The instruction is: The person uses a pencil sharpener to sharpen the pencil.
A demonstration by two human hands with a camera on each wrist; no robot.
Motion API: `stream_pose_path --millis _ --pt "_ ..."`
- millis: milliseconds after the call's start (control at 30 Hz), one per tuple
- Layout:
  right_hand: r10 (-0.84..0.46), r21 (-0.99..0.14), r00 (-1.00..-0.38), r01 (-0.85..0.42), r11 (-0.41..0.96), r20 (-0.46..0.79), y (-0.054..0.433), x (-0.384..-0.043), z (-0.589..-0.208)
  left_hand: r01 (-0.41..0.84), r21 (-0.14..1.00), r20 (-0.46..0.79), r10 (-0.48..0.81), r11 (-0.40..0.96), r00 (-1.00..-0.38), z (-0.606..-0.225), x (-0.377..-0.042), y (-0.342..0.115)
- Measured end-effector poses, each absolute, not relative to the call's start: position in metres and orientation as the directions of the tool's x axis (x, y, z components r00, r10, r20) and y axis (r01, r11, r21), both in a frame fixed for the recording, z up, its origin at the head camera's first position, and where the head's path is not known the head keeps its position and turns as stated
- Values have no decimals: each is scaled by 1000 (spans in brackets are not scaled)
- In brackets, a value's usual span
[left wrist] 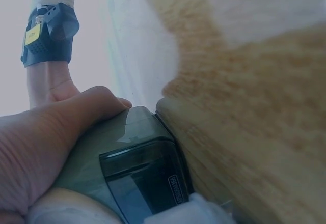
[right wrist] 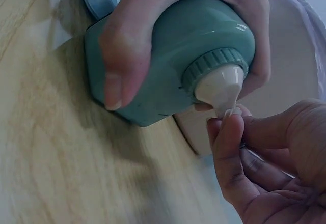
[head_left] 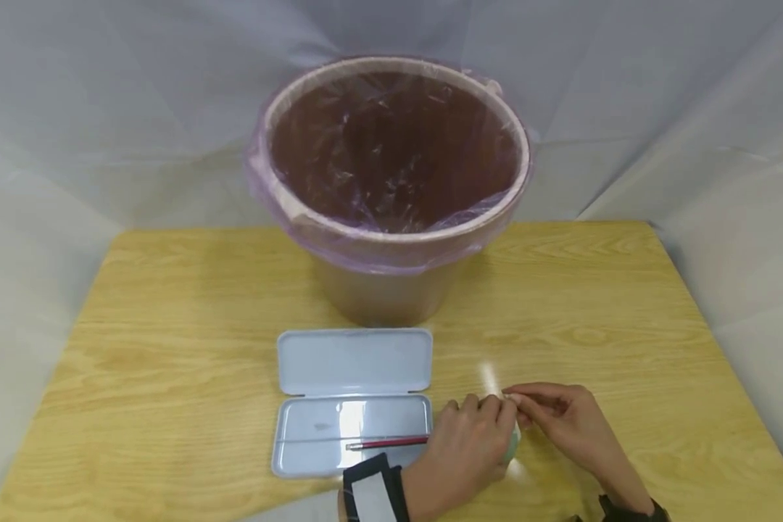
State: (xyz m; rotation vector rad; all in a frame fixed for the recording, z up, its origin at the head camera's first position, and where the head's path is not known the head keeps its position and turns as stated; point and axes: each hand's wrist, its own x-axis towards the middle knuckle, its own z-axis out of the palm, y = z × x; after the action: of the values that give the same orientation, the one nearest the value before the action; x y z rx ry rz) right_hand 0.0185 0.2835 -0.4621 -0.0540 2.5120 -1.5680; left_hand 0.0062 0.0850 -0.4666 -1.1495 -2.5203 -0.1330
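My left hand (head_left: 470, 444) wraps round a green pencil sharpener (right wrist: 206, 28) on the table, right of an open pencil case. In the left wrist view its dark see-through drawer (left wrist: 145, 180) shows. A ribbed green ring and a white crank (right wrist: 220, 85) stick out of its end. With thumb and fingertips, my right hand (head_left: 570, 428) pinches the small white end of the crank. The left hand hides most of the sharpener in the head view. Whether a pencil sits in the sharpener cannot be seen.
The light blue pencil case (head_left: 355, 362) lies with its lid back, and a dark red pencil (head_left: 394, 441) rests in it. Behind stands a large bin (head_left: 391, 290) lined with a thin purple bag (head_left: 365, 257). Pale cloth (head_left: 170, 94) hangs round the wooden table (head_left: 170, 312).
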Motion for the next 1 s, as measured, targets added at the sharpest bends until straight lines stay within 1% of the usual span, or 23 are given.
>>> stream_pose_path --millis 100,200,333,433,567,700,767,867,1000 --pt "-145 -885 -976 81 458 -164 286 18 -466 741 -69 381 704 668 -599 -467 5 86" --pt "-133 -875 -971 113 470 -197 287 19 -469 753 -55 368 714 656 -595 -467 4 87" --pt "-129 -877 -969 128 462 -210 287 22 -473 764 -38 342 727 644 -595 -467 4 88" --pt "-133 -853 -966 126 506 -222 286 26 -477 757 -50 361 718 652 -595 -469 4 87" --pt "-91 -790 -962 157 592 -258 283 34 -480 744 -59 381 704 665 -599 -469 4 87" --pt "-66 -753 -955 184 632 -289 280 43 -480 740 -34 397 689 671 -606 -469 5 88" --pt "-67 -754 -946 209 623 -318 280 47 -480 739 -27 418 679 674 -604 -469 5 88" --pt "-106 -771 -932 220 597 -348 283 51 -481 738 -21 452 664 675 -595 -469 5 88" --pt "-190 -813 -891 265 519 -412 288 55 -480 746 -7 439 672 666 -596 -469 4 87"
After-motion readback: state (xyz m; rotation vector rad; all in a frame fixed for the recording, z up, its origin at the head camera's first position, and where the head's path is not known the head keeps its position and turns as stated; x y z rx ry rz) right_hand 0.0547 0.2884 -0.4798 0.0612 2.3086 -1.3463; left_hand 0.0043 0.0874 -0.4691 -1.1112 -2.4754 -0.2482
